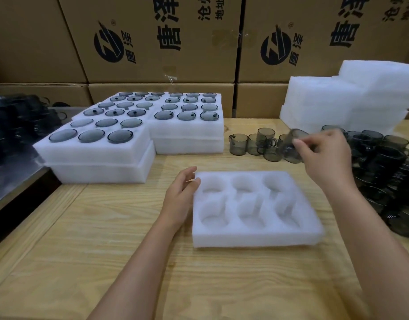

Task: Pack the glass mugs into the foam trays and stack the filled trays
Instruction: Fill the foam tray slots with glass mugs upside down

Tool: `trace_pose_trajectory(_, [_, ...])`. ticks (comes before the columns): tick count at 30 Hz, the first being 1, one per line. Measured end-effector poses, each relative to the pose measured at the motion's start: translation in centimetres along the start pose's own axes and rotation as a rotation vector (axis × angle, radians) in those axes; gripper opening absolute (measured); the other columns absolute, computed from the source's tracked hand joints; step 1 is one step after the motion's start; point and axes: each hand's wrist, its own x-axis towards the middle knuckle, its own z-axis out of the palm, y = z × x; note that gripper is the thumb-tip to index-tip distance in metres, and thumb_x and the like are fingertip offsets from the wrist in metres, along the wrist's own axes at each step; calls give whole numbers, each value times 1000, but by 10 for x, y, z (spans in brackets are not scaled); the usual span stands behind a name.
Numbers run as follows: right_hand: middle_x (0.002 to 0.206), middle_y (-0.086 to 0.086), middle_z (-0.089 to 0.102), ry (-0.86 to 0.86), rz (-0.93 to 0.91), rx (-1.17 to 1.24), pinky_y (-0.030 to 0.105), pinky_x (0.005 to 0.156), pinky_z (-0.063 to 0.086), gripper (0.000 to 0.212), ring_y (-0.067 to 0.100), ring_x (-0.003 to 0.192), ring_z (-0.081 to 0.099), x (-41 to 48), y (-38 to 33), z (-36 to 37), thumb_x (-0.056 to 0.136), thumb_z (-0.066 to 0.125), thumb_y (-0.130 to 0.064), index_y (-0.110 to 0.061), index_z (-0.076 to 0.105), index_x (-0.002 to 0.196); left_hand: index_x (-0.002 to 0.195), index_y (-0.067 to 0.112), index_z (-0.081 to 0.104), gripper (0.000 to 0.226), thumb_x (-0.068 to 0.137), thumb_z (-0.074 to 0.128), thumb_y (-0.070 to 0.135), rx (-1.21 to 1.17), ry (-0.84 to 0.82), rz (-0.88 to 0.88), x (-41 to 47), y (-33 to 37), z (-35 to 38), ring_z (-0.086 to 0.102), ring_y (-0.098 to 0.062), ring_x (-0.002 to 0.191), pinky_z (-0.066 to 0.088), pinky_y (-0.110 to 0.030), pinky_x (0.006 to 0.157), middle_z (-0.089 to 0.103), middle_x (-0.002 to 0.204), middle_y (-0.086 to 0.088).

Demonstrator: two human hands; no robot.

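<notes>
- Head view, centre right of the frame: my right hand [323,155] grips one smoky glass mug [291,144], lifted just above the loose mugs [249,144] standing on the table. Motion blur hides the contact, so I would call it a pinch near the rim, but it could be at the handle.
- My left hand [181,195] holds nothing. Its fingers are relaxed, and the fingertips touch the upper left corner of the empty foam tray [256,236] at mid-frame.
- That tray lies flat on the wooden table [83,250], and all six of its pockets are bare.
- Step in hand, as I judge it: the first mug of a fresh tray is picked up but not yet seated.
- The next move calls for carrying the mug down and left to a pocket, turning the handle to suit the cut-out, and pressing it home gently. The left hand should brace the foam, which looks light enough to skid.
- Further out, filled trays [95,158] sit stacked in the upper left. A dark mass of mugs [383,167] crowds the right edge, and spare trays [333,100] are piled in the upper right.
</notes>
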Motion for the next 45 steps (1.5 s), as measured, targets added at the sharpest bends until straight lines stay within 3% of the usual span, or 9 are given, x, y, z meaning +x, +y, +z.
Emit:
trace_pose_trajectory(6, [117,6,54,-354,-58,358,29,95,39,13,18,112,52,-39,-78,29,88,63,-20,-11,72,83,116,28,61,37,87,43,45,-30,-37,45,-4,9,4,63,4,94,46,-8,69,65,113,4])
trace_pose_trajectory(11, [121,13,60,-464,-157,265,18,74,27,16,19,119,49,-60,-91,59,88,63,-21,-7,71,84,120,32,61,61,81,31,67,11,-77,66,-3,12,3,58,-8,114,46,-20,87,66,121,7])
trace_pose_trajectory(16, [88,-7,55,-535,-258,183,17,69,25,14,13,97,50,-59,-84,65,90,61,-21,-15,63,77,128,19,56,67,82,36,63,13,-121,50,-4,13,6,56,-18,121,44,-35,100,62,127,-5])
trace_pose_trajectory(21, [109,0,56,-619,-332,82,15,74,25,12,16,109,49,-54,-75,68,90,60,-19,-16,64,78,114,26,64,39,95,39,49,79,-122,83,-8,15,7,60,-2,108,43,-12,87,68,114,7])
trace_pose_trajectory(25, [109,4,60,-703,-340,66,16,72,27,10,18,106,52,-57,-69,72,88,63,-19,-14,67,80,120,20,62,39,93,45,44,93,-91,67,-6,11,6,58,-1,110,42,-15,89,65,115,10])
trace_pose_trajectory(29, [121,-9,58,-731,-247,120,20,85,35,27,12,114,50,-54,-59,71,88,62,-35,-25,60,113,127,35,51,37,90,51,37,190,-94,122,-8,11,9,50,13,113,40,-7,90,55,128,19])
trace_pose_trajectory(32, [150,-5,35,-805,-199,94,30,116,10,50,13,142,21,-55,-56,73,100,35,-40,-21,30,146,134,30,45,38,98,51,19,185,-126,140,-8,8,10,43,-3,131,36,-26,110,46,144,9])
trace_pose_trajectory(35, [158,-9,8,-851,-348,-253,37,115,-12,51,9,145,-5,-59,-52,80,103,17,-34,-21,7,151,136,27,47,44,95,54,12,189,-183,118,-7,6,7,31,11,133,28,-12,109,36,149,14])
trace_pose_trajectory(45, [158,-10,7,-831,-340,-306,40,117,-7,52,9,145,-4,-66,-54,80,103,19,-36,-25,2,151,120,26,61,34,90,62,10,158,-148,67,-7,7,8,36,4,133,34,1,88,46,142,9])
